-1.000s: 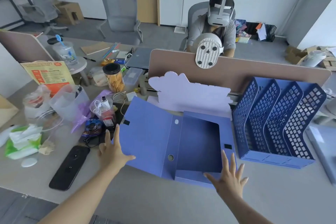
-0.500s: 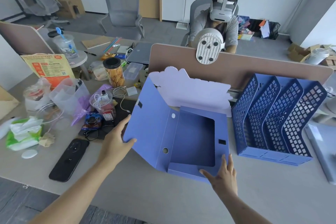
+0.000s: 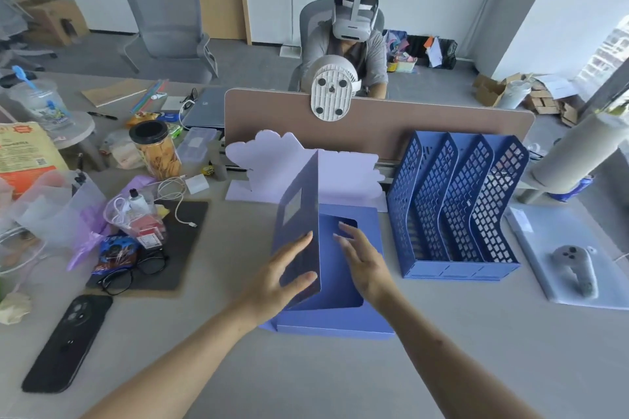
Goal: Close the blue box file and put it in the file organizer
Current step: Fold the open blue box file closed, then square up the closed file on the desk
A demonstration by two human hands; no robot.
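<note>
Closing looks half done, head view: the blue box file lies on the counter, just left of the file organizer, with its cover upright. The left hand presses flat against the cover's outer face, likely to tip it over. The right hand, fingers straight and grasping nothing, is spread over the tray, seemingly to steady it. Clutter crowds the counter's left side. A person sits beyond the divider.

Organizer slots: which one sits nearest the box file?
The leftmost slot, directly beside the box file. The other two slots lie farther right, toward the controller.
</note>
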